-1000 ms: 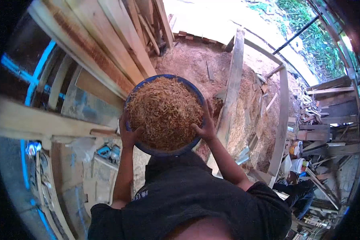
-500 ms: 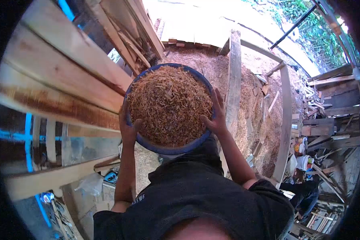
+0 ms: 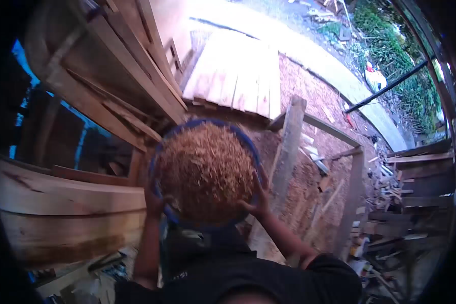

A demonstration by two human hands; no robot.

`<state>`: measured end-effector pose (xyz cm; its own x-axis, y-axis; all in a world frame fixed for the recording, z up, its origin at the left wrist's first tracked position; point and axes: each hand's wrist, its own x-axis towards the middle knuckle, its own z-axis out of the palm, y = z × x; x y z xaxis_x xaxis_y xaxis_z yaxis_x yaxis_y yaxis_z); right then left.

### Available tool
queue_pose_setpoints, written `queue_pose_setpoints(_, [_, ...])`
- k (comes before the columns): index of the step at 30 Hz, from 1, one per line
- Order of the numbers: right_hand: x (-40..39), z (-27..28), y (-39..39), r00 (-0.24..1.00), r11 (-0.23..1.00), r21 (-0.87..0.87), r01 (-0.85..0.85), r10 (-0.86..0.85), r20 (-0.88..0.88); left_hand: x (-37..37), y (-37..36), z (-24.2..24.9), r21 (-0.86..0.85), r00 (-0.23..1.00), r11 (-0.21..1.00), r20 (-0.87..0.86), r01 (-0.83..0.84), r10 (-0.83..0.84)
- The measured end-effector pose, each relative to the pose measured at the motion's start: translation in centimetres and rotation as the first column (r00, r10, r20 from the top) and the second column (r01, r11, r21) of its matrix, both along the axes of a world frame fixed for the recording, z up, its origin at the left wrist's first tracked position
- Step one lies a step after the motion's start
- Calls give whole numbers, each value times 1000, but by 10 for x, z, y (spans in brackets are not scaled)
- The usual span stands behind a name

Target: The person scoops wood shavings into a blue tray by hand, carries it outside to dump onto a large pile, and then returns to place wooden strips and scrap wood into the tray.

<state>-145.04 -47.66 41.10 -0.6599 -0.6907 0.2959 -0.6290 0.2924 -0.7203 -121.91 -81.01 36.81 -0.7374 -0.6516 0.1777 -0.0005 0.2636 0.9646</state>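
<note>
A round blue basin (image 3: 254, 147) heaped with brown wood shavings (image 3: 205, 169) is held up in front of my body. My left hand (image 3: 154, 198) grips its left side, thumb over the rim and fingers on the outer wall. On the opposite side my right hand (image 3: 258, 200) clasps the rim in the same way, its thumb near the shavings. The underside of the basin and some of my fingers are hidden. Motion blurs the picture a little.
Long planks (image 3: 66, 197) lie at the left, with more boards (image 3: 131, 61) leaning above them. A wooden frame (image 3: 289, 137) stands close on the right over ground covered in shavings. Ahead is a stack of pale boards (image 3: 233, 76). Scrap wood (image 3: 390, 187) piles up at far right.
The view has swung and moved forward, bringing the pale board stack ahead and the path beyond into sight. Both hands still hold the basin, which appears slightly lower and further left.
</note>
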Motion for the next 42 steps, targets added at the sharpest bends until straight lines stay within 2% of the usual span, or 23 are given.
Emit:
queue_pose_setpoints(1, [-9, 5, -3, 999, 1000, 11, 19, -18, -44, -16, 0, 32, -1, 999, 1000, 32, -18, 18])
queue_pose_setpoints(2, [-23, 9, -4, 995, 999, 21, 37, -35, -88, -33, -1, 34, 22, 999, 1000, 43, -21, 20])
queue_pose_setpoints(4, [-69, 14, -9, 995, 998, 16, 64, -63, -83, -86, -12, 32, -143, 998, 990, 67, -1, 11])
queue_pose_setpoints(7, [-105, 21, -8, 990, 993, -22, 113, -115, -82, -122, -7, 43, -182, 988, 983, 149, -20, 48])
queue_pose_setpoints(8, [-112, 24, -6, 990, 993, -18, 115, -116, -79, -130, -7, 40, -178, 987, 984, 152, -18, 46])
queue_pose_setpoints(11, [-135, 28, -19, 986, 991, -25, 130, -132, -99, -162, -22, 38, -10, 1000, 1000, 24, -20, 20])
queue_pose_setpoints(12, [-148, 31, -34, 986, 991, -21, 131, -133, -96, -176, -37, 37, -6, 999, 1000, 28, -18, 18])
queue_pose_setpoints(14, [-189, 32, -84, 977, 984, 45, 170, -162, -140, -218, -87, 29, 111, 1000, 993, -6, 27, -27])
queue_pose_setpoints(16, [-243, 18, -151, 984, 989, 18, 150, -148, -100, -268, -150, 22, 92, 999, 996, -47, -3, 7])
queue_pose_setpoints(18, [-271, 14, -183, 983, 987, 31, 160, -156, -95, -297, -185, 13, 64, 996, 998, -84, -2, 8])
queue_pose_setpoints(19, [-287, 22, -200, 987, 990, 7, 143, -142, -79, -314, -197, 13, 91, 991, 996, -134, 16, -4])
queue_pose_setpoints(23, [-331, 27, -229, 992, 993, 0, 121, -121, -47, -359, -228, 38, 12, 995, 1000, -100, -5, 7])
queue_pose_setpoints(29, [-448, 36, -333, 988, 988, -23, 151, -151, -13, -475, -328, 74, 21, 997, 1000, -75, -18, 19])
queue_pose_setpoints(34, [-560, 41, -403, 988, 988, -14, 156, -156, 2, -589, -398, 69, 9, 994, 1000, -107, -28, 28])
queue_pose_setpoints(37, [-584, 38, -414, 987, 987, -19, 158, -157, 42, -607, -409, 68, 16, 995, 1000, -97, -19, 21])
queue_pose_setpoints(40, [-709, 45, -464, 989, 989, -31, 144, -143, 35, -723, -453, 75, 76, 993, 997, -115, -28, 37])
queue_pose_setpoints(42, [-746, 47, -479, 995, 995, 11, 99, -99, 10, -751, -467, 66, 98, 995, 994, -85, -45, 53])
